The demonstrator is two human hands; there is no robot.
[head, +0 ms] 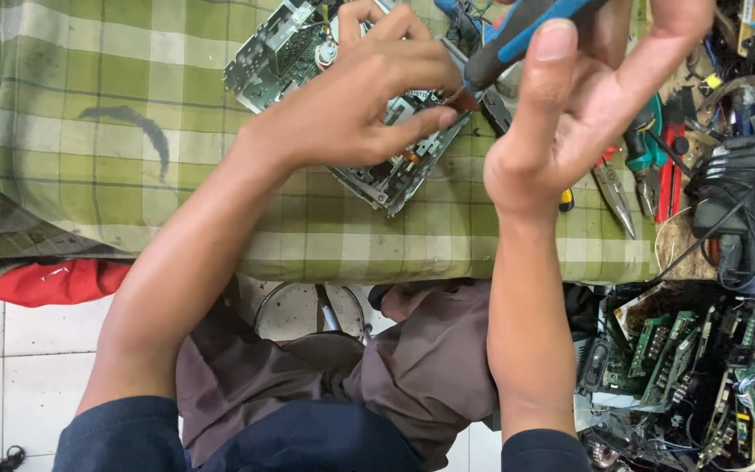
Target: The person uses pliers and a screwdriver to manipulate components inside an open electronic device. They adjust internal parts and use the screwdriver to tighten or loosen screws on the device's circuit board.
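Checked cloth (115, 96): left fingers (395, 61) press chassis (377, 175); right fingers (543, 79) seemingly grip screwdriver (517, 35).

My left hand (356, 96) lies on the metal chassis (377, 166), which sits on the cloth (133, 105) covering the table. My right hand (570, 114) holds a screwdriver (517, 35) just right of it. Pliers (618, 188) lie further right; circuit boards (675, 350) sit on the floor below them.
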